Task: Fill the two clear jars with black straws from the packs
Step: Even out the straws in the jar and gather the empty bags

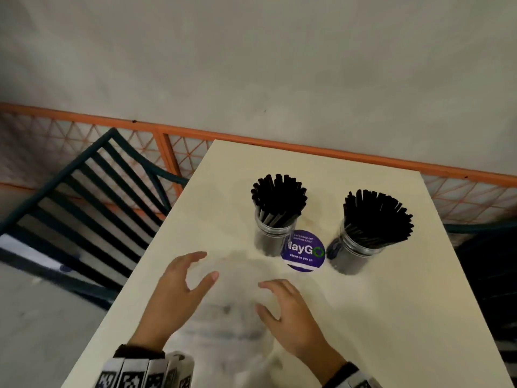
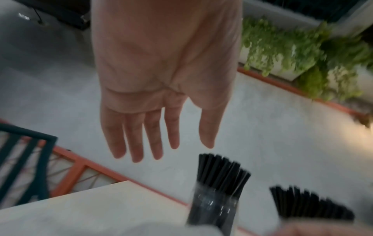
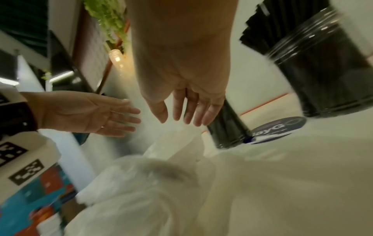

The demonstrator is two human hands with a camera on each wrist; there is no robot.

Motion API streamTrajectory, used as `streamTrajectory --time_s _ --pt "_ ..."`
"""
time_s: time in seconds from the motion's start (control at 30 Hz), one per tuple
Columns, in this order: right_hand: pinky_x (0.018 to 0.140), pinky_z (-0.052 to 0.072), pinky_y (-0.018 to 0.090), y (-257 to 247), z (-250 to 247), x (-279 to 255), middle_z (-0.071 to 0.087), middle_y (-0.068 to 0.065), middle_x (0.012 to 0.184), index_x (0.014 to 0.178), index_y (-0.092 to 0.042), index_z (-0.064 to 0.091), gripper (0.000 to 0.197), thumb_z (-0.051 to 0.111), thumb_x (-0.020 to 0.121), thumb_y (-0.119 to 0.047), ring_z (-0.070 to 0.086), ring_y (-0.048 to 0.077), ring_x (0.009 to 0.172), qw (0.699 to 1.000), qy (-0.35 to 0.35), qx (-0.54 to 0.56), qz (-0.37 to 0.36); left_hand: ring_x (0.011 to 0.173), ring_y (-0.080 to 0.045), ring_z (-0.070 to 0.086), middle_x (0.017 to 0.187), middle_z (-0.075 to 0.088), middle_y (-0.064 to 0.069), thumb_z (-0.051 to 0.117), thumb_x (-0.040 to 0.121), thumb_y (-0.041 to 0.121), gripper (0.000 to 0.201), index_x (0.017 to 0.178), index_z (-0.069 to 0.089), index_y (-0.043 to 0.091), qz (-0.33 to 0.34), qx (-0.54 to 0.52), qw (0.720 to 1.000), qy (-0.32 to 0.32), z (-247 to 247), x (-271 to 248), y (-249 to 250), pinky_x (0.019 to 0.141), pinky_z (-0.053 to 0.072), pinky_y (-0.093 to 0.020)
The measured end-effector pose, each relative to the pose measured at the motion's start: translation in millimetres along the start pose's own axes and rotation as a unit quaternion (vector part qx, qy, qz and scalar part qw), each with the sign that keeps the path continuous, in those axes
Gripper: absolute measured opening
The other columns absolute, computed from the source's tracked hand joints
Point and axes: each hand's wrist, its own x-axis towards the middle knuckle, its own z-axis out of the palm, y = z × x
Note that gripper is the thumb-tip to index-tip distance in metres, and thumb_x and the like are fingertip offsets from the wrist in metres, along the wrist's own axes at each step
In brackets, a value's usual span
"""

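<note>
We count 2 clear jars on the cream table [image 1: 391, 317], 2 hands, 1 round purple sticker and 1 dark slatted chair. Going left to right: the chair [image 1: 84, 197] stands off the table's left edge, in front of an orange-framed fence [image 1: 173, 161]. Our left hand [image 1: 176, 298] hovers over the near part of the table, palm down, fingers spread and gently bent, holding nothing. Just to its right our right hand [image 1: 291, 312] hangs the same way, fingers loose and apart, also empty. Between and under them lies crumpled clear plastic wrap [image 3: 161, 183], blurred; we cannot tell how many packs it makes. Farther back stands the left jar [image 1: 272, 233], upright and packed with black straws [image 1: 278, 197] that fan out above its rim. The purple sticker [image 1: 305, 252] lies flat between the jars, partly hidden by the left one. The right jar [image 1: 354, 253] stands upright too, equally full of straws [image 1: 377, 214], apart from the first jar
</note>
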Motion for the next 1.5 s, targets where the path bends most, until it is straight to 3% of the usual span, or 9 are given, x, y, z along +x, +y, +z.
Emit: streamTrajectory --time_s 0.23,0.43,0.53,0.77,0.93,1.07,1.2,1.37,1.5 --pt "0.108 0.028 0.036 -5 37 3 0.038 0.011 0.135 0.147 -0.016 0.003 0.096 0.064 0.078 -0.044 0.032 0.029 0.123 0.985 -0.091 -0.093 0.117 0.137 -0.024 0.024 0.155 0.007 -0.005 0.052 0.037 0.087 0.109 0.135 0.031 0.043 -0.109 0.202 0.948 -0.221 36 -55 -47 0.111 0.02 -0.041" --pt "0.105 0.029 0.034 -4 43 -17 0.027 0.007 0.14 0.111 -0.019 0.056 0.057 0.052 0.071 -0.059 0.026 0.028 0.127 0.985 -0.09 -0.12 0.082 0.092 -0.029 0.067 0.103 0.07 -0.007 0.042 0.053 0.064 0.051 0.09 0.061 0.034 -0.046 0.207 0.968 -0.136 52 -81 -63 0.078 0.046 -0.051" --pt "0.093 0.037 0.022 -6 34 -28 0.042 0.0 0.129 0.109 -0.021 0.05 0.073 0.053 0.057 -0.072 0.036 0.018 0.121 0.994 -0.106 0.027 0.03 0.101 -0.022 0.058 0.103 0.062 0.004 0.036 0.058 0.063 0.061 0.098 0.059 0.021 -0.046 0.12 0.99 -0.059 45 -91 -49 0.091 0.027 -0.034" --pt "0.062 0.039 0.012 -31 2 -52 0.052 -0.009 0.073 0.072 -0.036 0.038 0.03 0.062 0.083 -0.023 0.049 0.0 0.067 0.991 -0.066 0.081 -0.085 0.071 -0.01 0.048 0.082 0.046 0.01 0.078 0.06 0.047 0.092 0.135 0.028 0.027 0.04 0.024 0.999 0.016 33 -105 -31 0.065 0.038 -0.02" --pt "0.083 0.053 0.034 -54 -13 -62 0.067 0.004 0.105 0.109 -0.04 0.046 0.04 0.055 0.085 -0.009 0.065 0.017 0.095 0.971 -0.03 0.205 -0.117 0.067 -0.018 0.042 0.076 0.043 0.0 0.053 0.064 0.067 0.055 0.071 0.066 0.013 0.129 0.187 0.969 0.097 16 -104 -23 0.061 0.036 -0.028" --pt "0.093 0.049 0.023 -62 -20 -61 0.063 -0.007 0.119 0.125 -0.04 0.045 0.062 0.075 0.073 -0.025 0.059 0.01 0.112 0.937 -0.025 0.328 -0.114 0.084 0.004 0.053 0.091 0.056 0.002 0.058 0.064 0.054 0.034 0.079 0.064 0.024 0.067 -0.078 0.993 0.059 -2 -100 -5 0.073 0.041 -0.005" --pt "0.099 0.037 0.01 -54 -8 -59 0.051 -0.019 0.13 0.131 -0.043 0.033 0.087 0.082 0.059 -0.044 0.044 -0.006 0.122 0.977 -0.075 0.178 -0.087 0.086 -0.016 0.067 0.087 0.071 0.001 0.059 0.086 0.031 0.008 0.09 0.065 0.029 -0.05 -0.306 0.951 -0.007 -2 -96 4 0.067 0.053 -0.024" --pt "0.087 0.05 0.027 -52 9 -53 0.066 -0.007 0.108 0.104 -0.047 0.046 0.036 0.068 0.076 -0.041 0.061 0.004 0.097 0.995 -0.038 0.068 -0.06 0.103 -0.019 0.063 0.106 0.067 0.003 0.061 0.082 0.029 0.02 0.102 0.058 0.031 -0.058 -0.331 0.941 -0.023 -10 -89 -6 0.091 0.051 -0.042" --pt "0.078 0.044 0.011 -49 7 -50 0.065 -0.006 0.094 0.098 -0.023 0.061 0.017 0.064 0.082 -0.02 0.059 0.005 0.09 0.996 0.001 0.061 -0.06 0.105 -0.011 0.06 0.114 0.061 0.012 0.074 0.074 0.017 0.046 0.106 0.049 0.039 -0.062 -0.365 0.927 -0.064 -29 -84 -18 0.092 0.05 -0.039"
